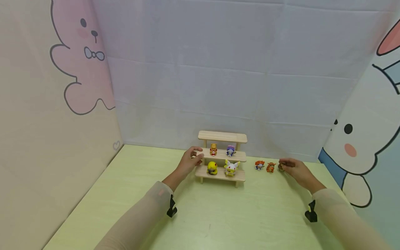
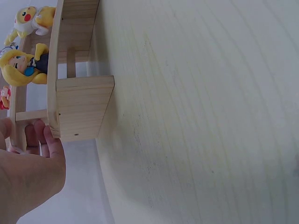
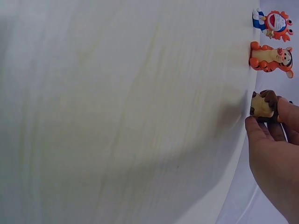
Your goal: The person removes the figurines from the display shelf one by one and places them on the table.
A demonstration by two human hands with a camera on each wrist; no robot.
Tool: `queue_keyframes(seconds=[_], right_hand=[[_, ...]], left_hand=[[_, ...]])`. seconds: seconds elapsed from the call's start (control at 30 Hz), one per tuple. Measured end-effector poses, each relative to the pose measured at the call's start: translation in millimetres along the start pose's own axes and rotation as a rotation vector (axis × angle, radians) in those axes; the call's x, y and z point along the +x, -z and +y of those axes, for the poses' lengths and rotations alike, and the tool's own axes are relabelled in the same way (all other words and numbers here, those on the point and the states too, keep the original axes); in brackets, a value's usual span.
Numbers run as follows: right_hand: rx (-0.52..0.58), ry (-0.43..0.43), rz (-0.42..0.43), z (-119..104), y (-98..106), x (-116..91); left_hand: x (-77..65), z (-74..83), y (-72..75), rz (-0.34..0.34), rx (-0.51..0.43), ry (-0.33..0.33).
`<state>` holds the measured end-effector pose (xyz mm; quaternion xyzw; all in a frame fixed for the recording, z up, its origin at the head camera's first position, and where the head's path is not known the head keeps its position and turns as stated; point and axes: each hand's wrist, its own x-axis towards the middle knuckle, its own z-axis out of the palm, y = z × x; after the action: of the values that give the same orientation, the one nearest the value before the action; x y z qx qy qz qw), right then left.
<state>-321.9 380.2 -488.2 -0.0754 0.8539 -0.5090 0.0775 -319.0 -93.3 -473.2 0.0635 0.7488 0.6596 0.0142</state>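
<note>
So our right grip (image 1: 294,169) had a small brown-and-tan figurine (image 3: 263,106) pinched between thumb and fingers, its base right down by the table (image 1: 218,222). Couldn't tell if it was actually touching.

A Tigger figurine (image 3: 265,58) stood just left of that grip, and a Doraemon-like figurine in a red crab hood (image 3: 276,23) was a bit farther left. Our left grip (image 1: 187,161) was curled round the end of a wooden three-tier stand (image 1: 222,136), with a yellow-haired figurine (image 1: 211,168) and a white-and-yellow figurine (image 1: 231,168) to its right on the bottom tier.

Handling-wise, we guessed the little brown one was light, likely molded plastic or vinyl: stiff, hardly any give, tough enough for a firm pinch. Its rounded shape seemed the likelier problem, since a lazy hold might've let it twist or slip. We'd have pinched it across the sides of the body, leaving the base free. The stand looked stiff but light enough to skid, so its tier end seemed a decent place to hold.
</note>
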Motion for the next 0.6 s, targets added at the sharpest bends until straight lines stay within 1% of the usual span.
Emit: queue_keyframes(seconds=[0.33, 0.6], right_hand=[[0.046, -0.058, -0.004, 8.6, -2.8, 1.5], [0.095, -0.053, -0.005, 10.5, -5.4, -0.4]], left_hand=[[-0.2, -0.4, 0.1, 0.000, -0.002, 0.000], [0.1, -0.9, -0.1, 0.004, 0.001, -0.007]])
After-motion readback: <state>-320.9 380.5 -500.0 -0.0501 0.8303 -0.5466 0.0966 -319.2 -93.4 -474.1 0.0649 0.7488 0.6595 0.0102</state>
